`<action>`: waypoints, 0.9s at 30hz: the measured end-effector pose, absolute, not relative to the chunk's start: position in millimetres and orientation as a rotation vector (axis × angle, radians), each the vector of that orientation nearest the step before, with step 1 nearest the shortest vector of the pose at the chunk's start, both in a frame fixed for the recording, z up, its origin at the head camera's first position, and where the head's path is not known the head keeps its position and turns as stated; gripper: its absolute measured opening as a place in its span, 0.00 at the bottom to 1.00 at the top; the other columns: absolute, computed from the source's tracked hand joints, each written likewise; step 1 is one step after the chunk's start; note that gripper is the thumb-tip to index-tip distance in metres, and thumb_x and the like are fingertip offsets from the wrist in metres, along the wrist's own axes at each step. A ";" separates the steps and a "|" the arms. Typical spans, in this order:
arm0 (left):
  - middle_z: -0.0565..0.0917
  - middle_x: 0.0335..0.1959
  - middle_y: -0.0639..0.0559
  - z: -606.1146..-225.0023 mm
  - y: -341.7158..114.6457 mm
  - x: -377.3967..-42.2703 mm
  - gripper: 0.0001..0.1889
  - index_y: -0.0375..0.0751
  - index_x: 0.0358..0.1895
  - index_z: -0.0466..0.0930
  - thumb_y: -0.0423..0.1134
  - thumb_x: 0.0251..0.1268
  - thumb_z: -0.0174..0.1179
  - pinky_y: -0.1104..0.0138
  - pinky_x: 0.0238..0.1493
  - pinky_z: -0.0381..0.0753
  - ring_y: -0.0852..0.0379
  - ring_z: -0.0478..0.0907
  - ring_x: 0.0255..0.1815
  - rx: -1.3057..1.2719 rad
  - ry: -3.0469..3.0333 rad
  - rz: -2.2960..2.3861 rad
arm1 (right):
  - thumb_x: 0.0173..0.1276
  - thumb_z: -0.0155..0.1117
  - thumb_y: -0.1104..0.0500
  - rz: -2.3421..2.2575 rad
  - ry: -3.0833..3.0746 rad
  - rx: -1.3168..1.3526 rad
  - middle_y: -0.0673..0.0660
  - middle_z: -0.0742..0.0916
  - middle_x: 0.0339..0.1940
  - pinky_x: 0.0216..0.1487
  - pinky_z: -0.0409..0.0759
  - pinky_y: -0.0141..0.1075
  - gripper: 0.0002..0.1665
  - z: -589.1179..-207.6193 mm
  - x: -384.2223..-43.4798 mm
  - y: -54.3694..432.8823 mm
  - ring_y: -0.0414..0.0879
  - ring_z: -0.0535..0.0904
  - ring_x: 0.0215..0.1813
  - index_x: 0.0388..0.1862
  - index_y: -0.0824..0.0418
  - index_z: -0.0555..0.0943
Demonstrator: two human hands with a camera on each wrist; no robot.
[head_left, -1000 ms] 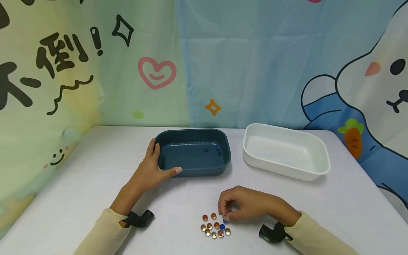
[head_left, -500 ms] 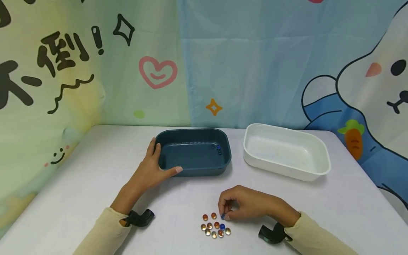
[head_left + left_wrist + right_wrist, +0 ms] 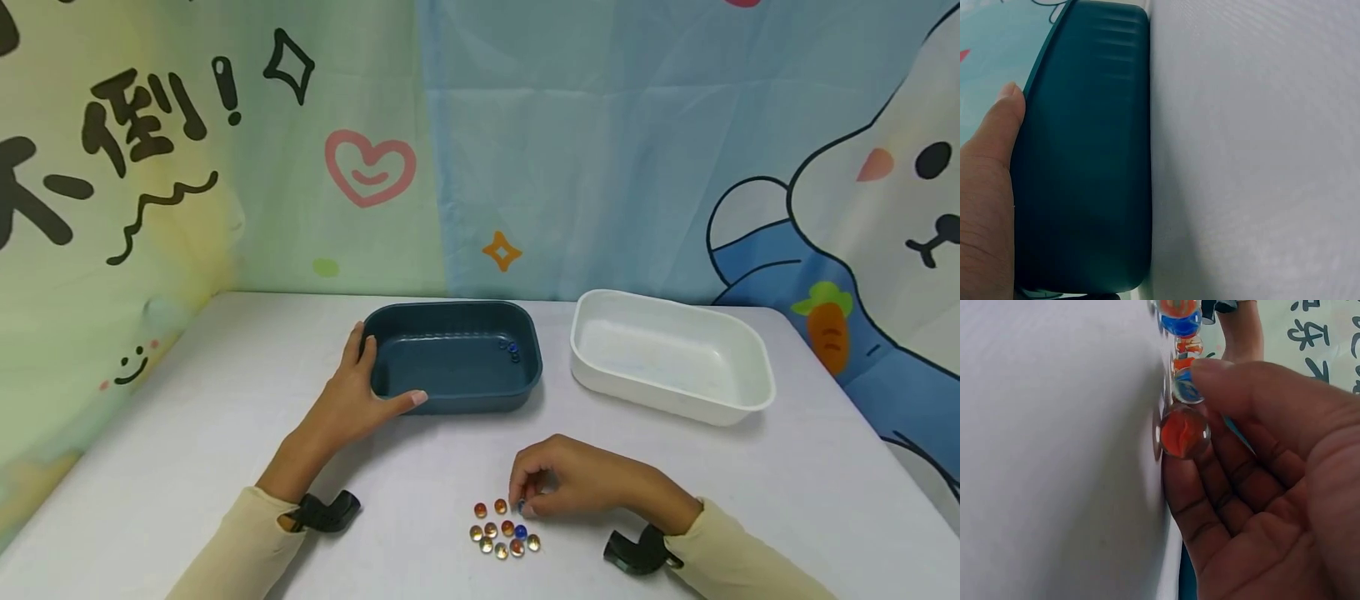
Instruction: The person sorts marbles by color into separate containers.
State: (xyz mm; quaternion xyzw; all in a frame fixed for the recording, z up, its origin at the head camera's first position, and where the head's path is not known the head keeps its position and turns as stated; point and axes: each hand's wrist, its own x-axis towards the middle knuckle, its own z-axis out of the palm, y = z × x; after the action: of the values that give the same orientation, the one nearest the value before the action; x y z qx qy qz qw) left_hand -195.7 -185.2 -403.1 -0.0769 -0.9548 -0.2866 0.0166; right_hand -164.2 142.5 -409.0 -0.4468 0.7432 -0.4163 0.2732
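My left hand [image 3: 347, 402] rests against the left end of a dark teal plastic tub [image 3: 453, 398], fingers straight along its side and thumb on the front wall. In the left wrist view the thumb [image 3: 999, 128] lies against the tub wall. My right hand [image 3: 577, 479] is low over the table and pinches a blue marble [image 3: 1186, 386] between thumb and fingertips. A red-orange marble [image 3: 1184, 432] sits close by the curled fingers in the right wrist view. Beside the fingertips lies a loose group of amber, orange and blue marbles [image 3: 491, 530].
Several small blue marbles [image 3: 513, 347] lie inside the tub, toward its right end. A white plastic tub [image 3: 667, 404] stands to the right at the back. Behind the white-covered table [image 3: 195, 433] hangs a printed cloth [image 3: 585, 167].
The right fingertips have brought the blue marble slightly away from the loose group. Inside the tub, one marble has rolled right to the others. The left hand has stayed in place.
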 end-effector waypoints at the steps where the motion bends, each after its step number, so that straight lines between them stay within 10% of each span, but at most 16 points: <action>1: 0.32 0.79 0.45 -403.1 -185.5 -195.4 0.66 0.31 0.77 0.42 0.77 0.47 0.59 0.41 0.62 0.65 0.33 0.54 0.72 -0.238 -2.969 -0.891 | 0.62 0.68 0.69 -1.129 1.996 -1.209 0.44 0.85 0.38 0.43 0.80 0.33 0.10 -409.2 -164.3 142.4 0.36 0.79 0.39 0.39 0.56 0.85; 27: 0.31 0.79 0.48 -403.9 -184.1 -197.4 0.67 0.28 0.76 0.39 0.76 0.47 0.60 0.43 0.64 0.62 0.36 0.51 0.74 -0.226 -2.965 -0.896 | 0.66 0.66 0.67 -1.319 2.250 -1.164 0.48 0.86 0.42 0.49 0.80 0.37 0.07 -386.6 -187.9 156.7 0.44 0.81 0.46 0.41 0.62 0.88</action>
State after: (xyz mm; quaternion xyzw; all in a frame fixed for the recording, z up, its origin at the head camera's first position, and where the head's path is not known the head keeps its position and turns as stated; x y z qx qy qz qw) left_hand -197.4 -184.1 -403.9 -0.0726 -0.9546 -0.2884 0.0181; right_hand -187.9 156.7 -386.6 -0.4035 0.7798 -0.4570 0.1422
